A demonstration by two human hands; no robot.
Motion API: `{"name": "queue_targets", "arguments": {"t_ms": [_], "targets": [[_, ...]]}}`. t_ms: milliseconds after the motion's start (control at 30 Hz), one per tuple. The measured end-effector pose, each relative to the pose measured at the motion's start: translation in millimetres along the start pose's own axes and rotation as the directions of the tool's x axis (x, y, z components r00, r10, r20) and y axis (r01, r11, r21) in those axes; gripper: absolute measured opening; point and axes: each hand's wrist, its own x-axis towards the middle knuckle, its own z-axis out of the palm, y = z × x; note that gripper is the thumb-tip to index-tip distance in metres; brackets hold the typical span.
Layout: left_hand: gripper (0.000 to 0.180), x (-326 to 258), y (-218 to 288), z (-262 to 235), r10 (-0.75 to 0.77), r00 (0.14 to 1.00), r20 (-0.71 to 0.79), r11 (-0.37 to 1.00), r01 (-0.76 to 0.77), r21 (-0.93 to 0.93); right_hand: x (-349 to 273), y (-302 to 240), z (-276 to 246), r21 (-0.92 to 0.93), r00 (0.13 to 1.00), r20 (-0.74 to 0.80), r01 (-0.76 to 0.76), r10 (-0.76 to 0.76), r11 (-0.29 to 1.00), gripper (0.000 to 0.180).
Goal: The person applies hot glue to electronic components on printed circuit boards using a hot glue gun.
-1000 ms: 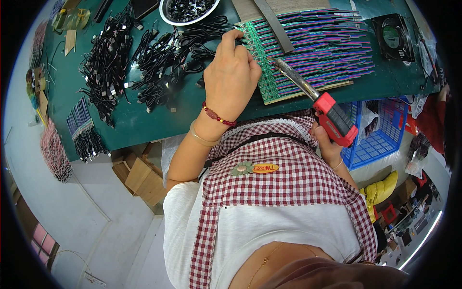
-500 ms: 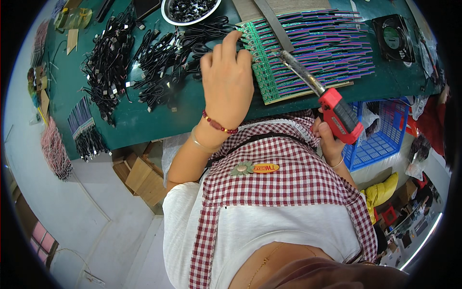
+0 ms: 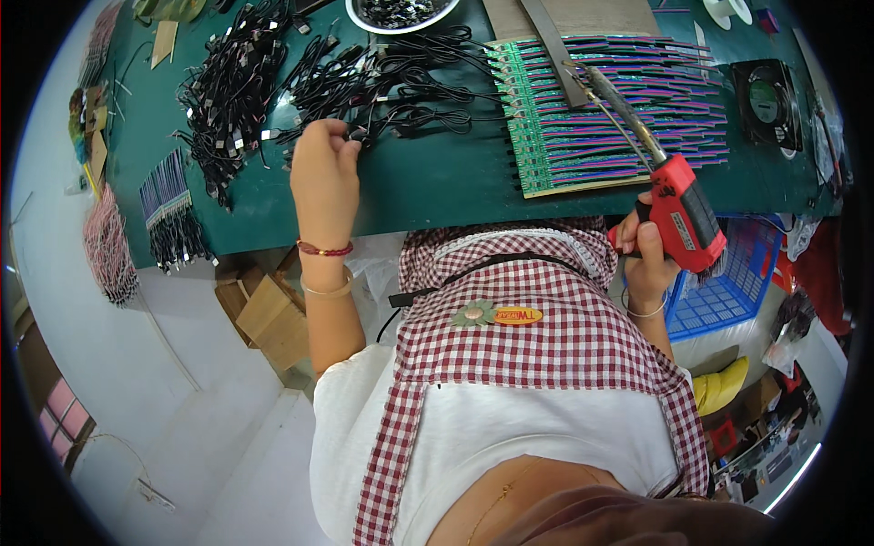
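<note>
My left hand [image 3: 326, 177] is over the heap of black USB cables [image 3: 332, 86], with fingers curled and closed on a black cable [image 3: 361, 135] near the heap's front edge. In my right hand [image 3: 648, 259] is the handle of a red and black soldering gun [image 3: 685, 218]. Its metal barrel slants up and left, its tip above the green circuit boards' wires. A thin wire runs alongside the barrel. The row of green circuit boards [image 3: 528, 127] lies on a board, with multicoloured wires [image 3: 628, 114] fanning right. Several black cables reach the boards' left edge.
A metal bar [image 3: 555, 55] lies across the wires. A white bowl [image 3: 401, 25] of small black parts sits at the back. Another pile of cables [image 3: 223, 91] and a wired bundle [image 3: 168, 205] lie left. At right are a black fan [image 3: 767, 105] and a blue crate [image 3: 728, 296].
My left hand has moved left and away from the circuit boards to the cable heap. My right hand still holds the soldering gun, now a little farther right. The view has shifted slightly.
</note>
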Motion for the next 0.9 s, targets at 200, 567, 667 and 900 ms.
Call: {"name": "queue_targets", "arguments": {"t_ms": [200, 567, 667, 900], "targets": [[0.011, 7, 25, -12, 0.076, 0.997, -0.027, 0.92, -0.08, -0.382, 6, -7, 10, 0.14, 1.0, -0.007, 0.021, -0.02, 0.99, 0.032], [0.011, -5, 121, 13, 0.233, 0.971, 0.055, 0.829, -0.169, -0.533, 39, -28, 82, -0.069, 0.997, 0.07, 0.021, -0.016, 0.997, 0.033], [0.014, -6, 120, 30, 0.397, 0.912, -0.101, 0.851, -0.407, -0.332, 39, -21, 81, -0.246, 0.985, 0.106, 0.158, -0.135, 0.956, 0.044], [0.013, -17, 134, 17, 0.46, 0.887, 0.046, 0.885, -0.454, -0.104, 45, -10, 79, -0.398, 0.944, 0.093, 0.326, -0.316, 0.858, 0.047]]}}
